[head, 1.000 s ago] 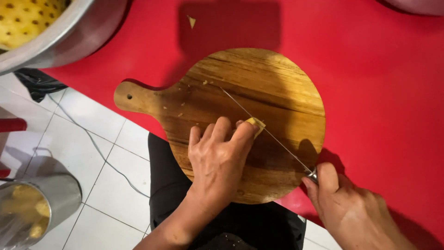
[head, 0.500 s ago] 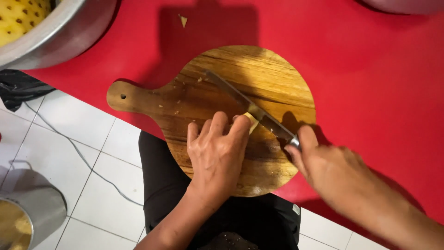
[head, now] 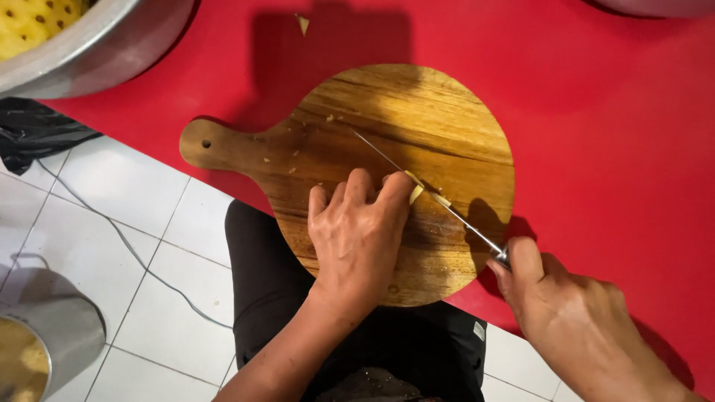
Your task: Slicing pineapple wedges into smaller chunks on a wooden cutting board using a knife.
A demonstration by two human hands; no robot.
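Red tabletop (head: 611,134) fills the view, white floor tiles (head: 134,223) showing below its edge, and a round wooden cutting board (head: 417,119) with a stubby handle sits right at that edge. On the board, near its middle, the left hand (head: 354,242) lies palm down, fingers curled and bunched tight over a small pale yellow piece (head: 415,193) that peeks out at the fingertips. The right hand (head: 573,327) is wrapped closed around a knife (head: 439,199) handle, the thin blade laid slantwise across the board with its edge on that piece, hard against the left fingertips. A pale sliver shows just on the far side of the blade, and a few crumbs dot the wood. So the cutting looks well underway, with very little left under the fingers, though I can't see how much they hide. Up top left, a big metal bowl (head: 97,52) holds yellow food; one stray chip (head: 302,24) lies on the red.
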